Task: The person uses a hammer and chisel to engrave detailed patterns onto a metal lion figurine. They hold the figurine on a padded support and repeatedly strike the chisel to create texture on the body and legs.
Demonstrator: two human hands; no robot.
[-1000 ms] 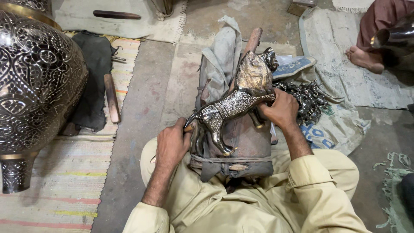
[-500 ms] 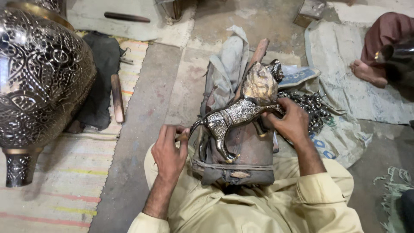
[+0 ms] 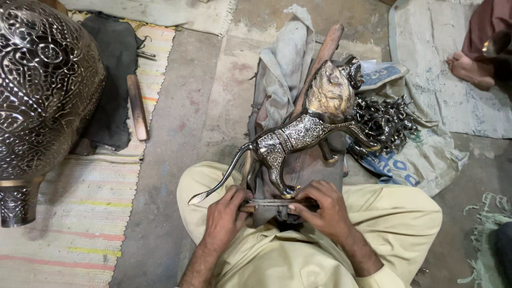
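Seen from above, a seated person in pale yellow cloth had both hands close in front of the lap. The left hand (image 3: 223, 217) and the right hand (image 3: 321, 209) were each curled around the ends of a thin, dark, flat metal tool (image 3: 277, 202), held level between them; its middle was partly hidden by the fingers, so its exact shape was hard to make out. Just above the hands stood a metal lion figurine (image 3: 298, 136), rearing, with a brass-coloured mane and a silvery body covered in fine engraved patterning, its long slim tail curving down towards the left hand. It rested on a worn, dusty grey cloth pad (image 3: 282, 80) between the knees, with a rounded wooden handle (image 3: 325, 50) lying behind it. To the right lay a tangled heap of small dark metal pieces (image 3: 386, 120) on a printed sack. At the far left a large engraved metal vase (image 3: 42, 101), glossy and densely patterned, was cut off by the frame edge. At the top right, another person's bare foot (image 3: 469, 69) rested on cloth.
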